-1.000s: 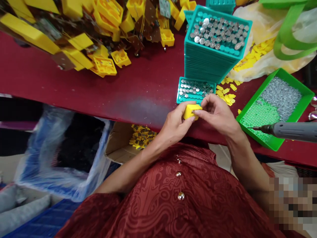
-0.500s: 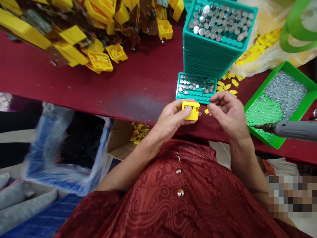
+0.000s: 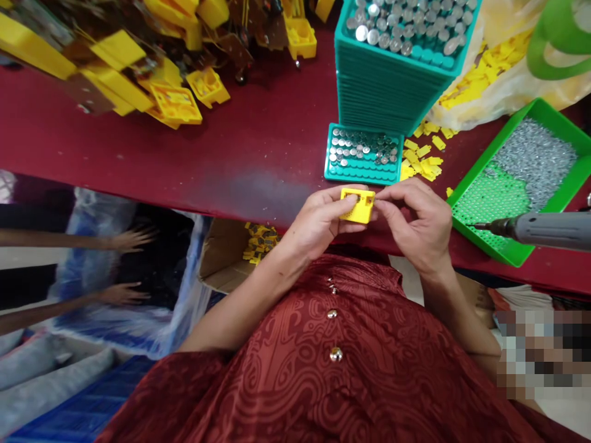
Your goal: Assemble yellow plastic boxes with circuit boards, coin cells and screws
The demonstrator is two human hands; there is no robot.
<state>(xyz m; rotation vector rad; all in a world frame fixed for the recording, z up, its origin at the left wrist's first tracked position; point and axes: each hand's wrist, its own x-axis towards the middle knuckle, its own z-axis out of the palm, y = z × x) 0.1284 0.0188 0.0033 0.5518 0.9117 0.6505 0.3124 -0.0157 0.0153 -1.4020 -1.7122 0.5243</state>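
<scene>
My left hand (image 3: 318,223) is closed round a small yellow plastic casing (image 3: 359,212), its thumb lying across the front face. At the casing's right edge, the thumb and forefinger of my right hand (image 3: 418,223) are pinched together. The small yellow plastic piece at those fingertips is now hidden by the fingers and the casing. Just beyond my hands lies a shallow teal tray (image 3: 364,177) with rows of silvery button cells (image 3: 344,152). Loose small yellow pieces (image 3: 422,163) lie to the right of that tray.
Behind is a tall stack of teal trays (image 3: 385,92). A green bin (image 3: 512,255) of small metal parts stands right, with a grey power screwdriver (image 3: 549,231) over it. Yellow housings with wires (image 3: 173,101) pile up back left. Another person's hands (image 3: 132,239) reach over a plastic-lined blue crate (image 3: 184,271).
My right hand has moved left, bringing its fingertips and the small yellow piece against the casing. Another person's hands have appeared over the crate at left. The view has shifted slightly.
</scene>
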